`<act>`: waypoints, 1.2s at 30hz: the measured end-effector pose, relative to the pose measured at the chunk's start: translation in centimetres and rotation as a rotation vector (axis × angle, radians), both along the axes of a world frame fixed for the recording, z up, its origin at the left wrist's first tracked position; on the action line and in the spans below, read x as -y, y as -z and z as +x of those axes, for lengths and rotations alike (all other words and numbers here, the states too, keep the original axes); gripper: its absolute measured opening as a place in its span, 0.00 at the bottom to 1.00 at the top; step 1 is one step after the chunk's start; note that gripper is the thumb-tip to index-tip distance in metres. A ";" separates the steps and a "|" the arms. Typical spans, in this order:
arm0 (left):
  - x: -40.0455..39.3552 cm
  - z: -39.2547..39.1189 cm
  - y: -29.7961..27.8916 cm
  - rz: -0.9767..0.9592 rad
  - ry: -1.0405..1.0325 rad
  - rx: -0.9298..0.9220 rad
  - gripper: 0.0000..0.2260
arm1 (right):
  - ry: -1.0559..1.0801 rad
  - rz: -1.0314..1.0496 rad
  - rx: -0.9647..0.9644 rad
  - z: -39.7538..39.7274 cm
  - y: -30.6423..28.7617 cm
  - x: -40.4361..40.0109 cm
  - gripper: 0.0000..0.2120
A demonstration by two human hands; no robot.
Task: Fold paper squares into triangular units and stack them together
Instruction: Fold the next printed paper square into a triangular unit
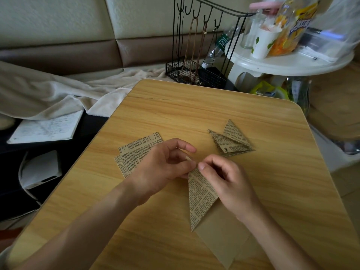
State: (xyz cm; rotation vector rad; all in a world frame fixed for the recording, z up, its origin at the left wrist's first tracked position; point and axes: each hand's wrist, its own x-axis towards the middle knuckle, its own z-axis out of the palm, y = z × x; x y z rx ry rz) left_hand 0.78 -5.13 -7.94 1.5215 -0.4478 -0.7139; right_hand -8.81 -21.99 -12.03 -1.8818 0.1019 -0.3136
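A wooden bench (194,106) stands before a padded wall. The left hand (161,168) and right hand (228,182) pinch the top corner of a newsprint paper (200,195) at the middle. Flat squares (134,152), partly hidden, lie left; folded triangles (231,141) far right. The near edge is cut off.

Left hand (159,168) hides part of the paper squares (134,154).

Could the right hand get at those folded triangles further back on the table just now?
Probably yes: the folded triangles lie uncovered beyond the right hand, but it pinches the paper being folded.
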 end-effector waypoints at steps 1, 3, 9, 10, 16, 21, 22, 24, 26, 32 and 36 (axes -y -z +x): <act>0.0 0.0 0.0 -0.001 -0.007 -0.008 0.12 | -0.006 0.005 -0.003 0.0 0.0 0.1 0.14; 0.0 0.1 0.1 -0.009 -0.035 -0.030 0.12 | -0.012 0.006 -0.007 -0.1 0.0 0.2 0.14; 0.0 0.4 0.7 -0.051 -0.161 -0.113 0.11 | -0.043 0.044 -0.038 -0.1 -0.1 0.1 0.12; 0.0 0.4 0.7 -0.063 -0.173 -0.139 0.12 | -0.050 0.050 -0.042 -0.1 -0.1 0.2 0.12; -0.1 0.9 0.6 -0.109 -0.209 -0.222 0.11 | -0.073 0.052 -0.047 -0.1 -0.3 0.5 0.11; 0.3 0.5 0.7 -0.131 -0.235 -0.275 0.13 | -0.051 0.076 -0.048 -0.1 -0.3 0.2 0.12; 0.3 0.5 0.7 -0.112 -0.214 -0.258 0.15 | -0.045 0.074 -0.047 -0.1 -0.2 0.2 0.13; 0.3 0.4 0.7 -0.064 -0.146 -0.210 0.20 | -0.033 0.061 -0.042 -0.1 -0.2 0.2 0.13; 0.2 0.3 0.7 -0.009 -0.088 -0.139 0.18 | -0.025 0.055 -0.038 0.0 -0.3 0.2 0.14; 0.2 0.3 0.8 -0.018 -0.178 -0.146 0.14 | -0.059 0.031 -0.037 -0.1 -0.5 0.4 0.14; 0.3 0.5 1.0 -0.044 -0.253 -0.193 0.11 | -0.079 0.018 -0.046 -0.1 -0.3 0.5 0.13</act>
